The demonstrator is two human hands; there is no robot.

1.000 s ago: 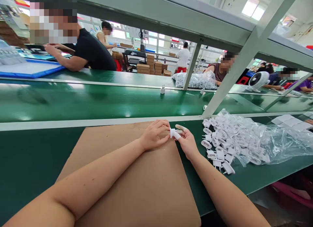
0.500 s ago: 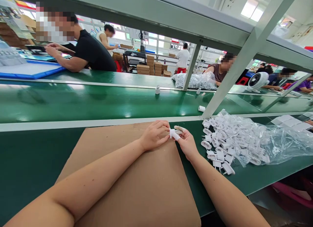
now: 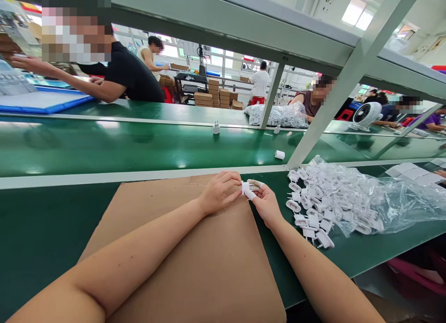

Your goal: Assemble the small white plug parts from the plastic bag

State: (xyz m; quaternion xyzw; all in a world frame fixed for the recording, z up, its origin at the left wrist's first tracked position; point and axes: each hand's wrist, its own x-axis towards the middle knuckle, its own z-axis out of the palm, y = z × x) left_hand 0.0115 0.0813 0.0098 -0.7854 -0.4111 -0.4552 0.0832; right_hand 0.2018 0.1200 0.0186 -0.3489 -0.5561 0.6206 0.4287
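Note:
My left hand and my right hand meet over the far edge of a brown cardboard sheet. Both pinch one small white plug part between their fingertips. The right index finger wears a finger cot. Just right of my right hand lies a heap of white plug parts, spilling from a clear plastic bag.
A green conveyor belt runs across beyond the cardboard, carrying a white charger and a small white part. A slanted metal strut rises at right. Other people work across the belt; a white fan stands at far right.
My hands have stayed put on the plug part. The charger and small white part on the belt have drifted left. The person across the belt has stretched an arm out to the left.

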